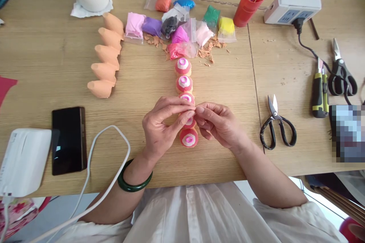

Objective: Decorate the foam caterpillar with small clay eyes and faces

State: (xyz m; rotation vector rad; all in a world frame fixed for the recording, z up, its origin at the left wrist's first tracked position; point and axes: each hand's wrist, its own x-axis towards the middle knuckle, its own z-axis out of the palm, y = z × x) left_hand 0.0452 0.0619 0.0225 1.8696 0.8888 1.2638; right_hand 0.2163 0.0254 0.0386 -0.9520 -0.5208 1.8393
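A row of small cups (189, 138), topped with red, white and a pink ring each, runs down the middle of the table. Over the middle of that row, my left hand (162, 123) has its thumb and fingers closed together at the tips. My right hand (218, 121) meets it there, thumb and forefinger pinched. Whatever lies between the fingertips is too small or hidden to name. Both hands partly cover the cups beneath. Above the row lie bags of coloured clay, among them a red bag (176, 50) and a yellow one (227, 26).
An orange egg-carton strip (104, 70) stands to the left, above a phone (68, 140) and a white box (27, 161) with a cable. On the right are scissors (275, 117), a utility knife (319, 95), a power strip (292, 9) and a red cup (246, 9) of sticks.
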